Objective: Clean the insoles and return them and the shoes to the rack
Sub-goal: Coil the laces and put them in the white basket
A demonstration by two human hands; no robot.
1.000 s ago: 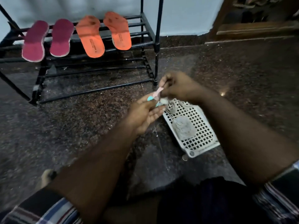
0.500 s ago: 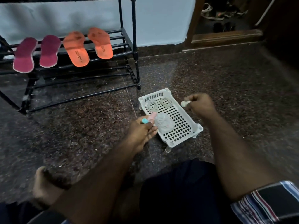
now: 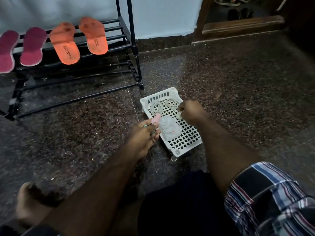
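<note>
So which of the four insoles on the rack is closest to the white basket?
The right-hand orange insole, last in the row on the rack; the basket lies beyond that end.

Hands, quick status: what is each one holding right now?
Left hand: fingers curled around a small pink and teal tool beside the white basket.
Right hand: pinching a small pale object over the basket; what it is cannot be told.
</note>
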